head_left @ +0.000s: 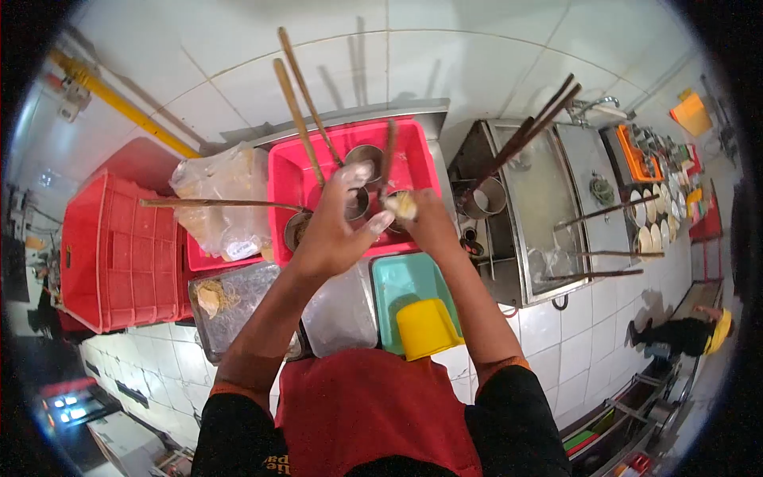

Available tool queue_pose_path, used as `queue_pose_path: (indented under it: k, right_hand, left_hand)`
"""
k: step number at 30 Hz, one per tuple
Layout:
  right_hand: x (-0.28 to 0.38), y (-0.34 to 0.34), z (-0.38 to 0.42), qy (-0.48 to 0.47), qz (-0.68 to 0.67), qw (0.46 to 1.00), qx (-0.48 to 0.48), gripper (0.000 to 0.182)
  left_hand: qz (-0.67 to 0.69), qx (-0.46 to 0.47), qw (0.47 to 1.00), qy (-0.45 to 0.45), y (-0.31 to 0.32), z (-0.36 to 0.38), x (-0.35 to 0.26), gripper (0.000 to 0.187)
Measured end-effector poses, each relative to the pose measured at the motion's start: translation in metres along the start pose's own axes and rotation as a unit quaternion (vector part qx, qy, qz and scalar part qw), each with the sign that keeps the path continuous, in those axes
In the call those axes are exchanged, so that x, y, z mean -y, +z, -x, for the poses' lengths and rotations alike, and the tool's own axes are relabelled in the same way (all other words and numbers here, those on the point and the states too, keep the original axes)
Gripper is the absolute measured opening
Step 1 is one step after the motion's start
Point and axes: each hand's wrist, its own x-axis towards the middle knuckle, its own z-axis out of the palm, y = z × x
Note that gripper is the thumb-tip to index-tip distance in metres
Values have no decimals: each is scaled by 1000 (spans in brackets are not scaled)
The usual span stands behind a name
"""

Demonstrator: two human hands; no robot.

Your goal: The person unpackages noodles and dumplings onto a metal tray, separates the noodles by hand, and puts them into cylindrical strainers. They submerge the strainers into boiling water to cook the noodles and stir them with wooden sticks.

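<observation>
My left hand (338, 230) is over the pink tub (413, 143) with its fingers apart and whitened, holding nothing. My right hand (429, 222) is closed on a pale yellow noodle clump (403, 205), somewhat blurred. Beneath and around the hands, several metal strainers (366, 157) with long wooden handles (299, 119) stand in the tub. One strainer (296, 229) at the left has its handle lying out over a plastic bag. Another is partly hidden behind the noodle clump and my right hand.
On the left are a red crate (119, 246), a clear plastic bag (222, 195) and a tray with noodles (211, 298). A yellow container (429, 327) sits on a teal tray (393, 278). At right is a water-filled boiler (540, 191) with strainers; a person (683, 330) is beyond.
</observation>
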Motion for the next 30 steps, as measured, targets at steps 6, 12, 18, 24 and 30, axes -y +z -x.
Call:
queue_pose_path:
  k: [6, 12, 18, 24, 30]
  right_hand:
    - [-30, 25, -8, -100, 100, 987, 73, 26]
    - [-18, 0, 1, 45, 128, 976, 172, 21]
    - [103, 2, 51, 26, -19, 902, 430, 22]
    - [225, 99, 79, -69, -156, 844, 508, 21]
    - [275, 278, 100, 70, -263, 827, 492, 71]
  left_hand:
    - [-55, 6, 993, -105, -102, 105, 47, 43]
    - [-189, -317, 881, -296, -213, 242, 178, 43]
    - [-455, -234, 840, -181, -302, 315, 244, 78]
    - [-411, -179, 836, -317, -299, 319, 297, 76]
    - [-334, -228, 875, -267, -289, 324, 290, 70]
